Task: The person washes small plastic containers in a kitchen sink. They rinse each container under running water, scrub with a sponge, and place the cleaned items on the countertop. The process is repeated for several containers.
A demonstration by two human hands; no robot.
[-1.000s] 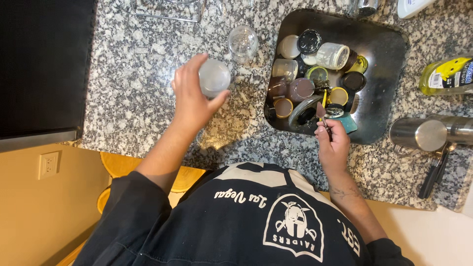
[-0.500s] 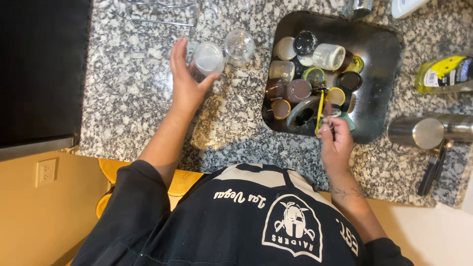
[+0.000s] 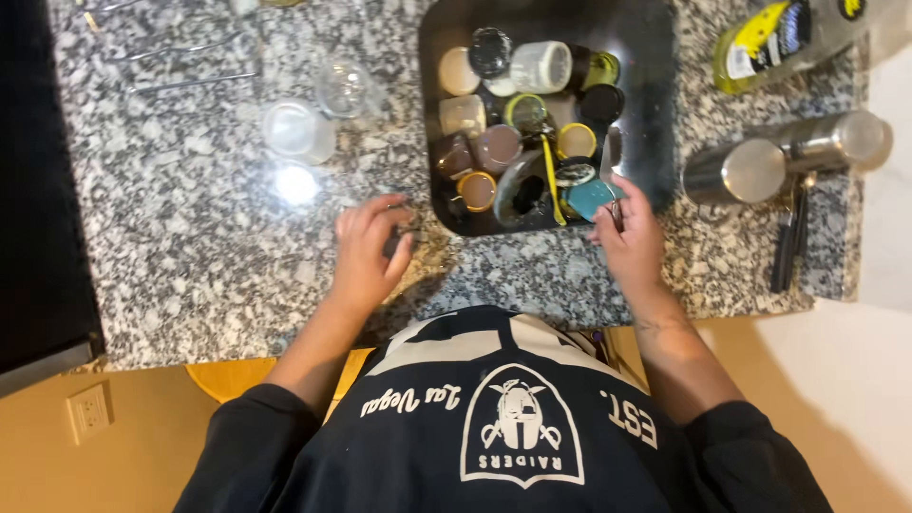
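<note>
Sink (image 3: 655,142) packed with jars: left hand (image 3: 369,249) is rested half-open and empty on the counter (image 3: 190,247) beside it; right hand (image 3: 629,237) is closed on a small utensil at its near rim.

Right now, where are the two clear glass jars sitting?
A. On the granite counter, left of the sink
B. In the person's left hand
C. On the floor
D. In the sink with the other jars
A: both clear glass jars stand on the granite counter, left of the sink, while the left hand rests empty nearer the counter's edge.
</note>
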